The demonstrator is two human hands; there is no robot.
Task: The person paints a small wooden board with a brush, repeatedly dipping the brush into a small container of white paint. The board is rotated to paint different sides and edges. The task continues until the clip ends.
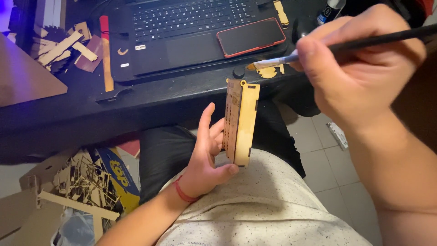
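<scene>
Wooden piece (240, 122) held upright above the lap in the left hand (207, 157), fingers closed on its edges, face exposed; brush (318, 51) pinched in the right hand (359, 68), bristles near its top

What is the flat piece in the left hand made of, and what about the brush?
The flat piece in the left hand looks like thin, pale, unfinished plywood: layered edges, cut notches. The brush in the right hand seems to have a matte black handle, wood or plastic, a shiny metal collar and pale bristles.
</scene>
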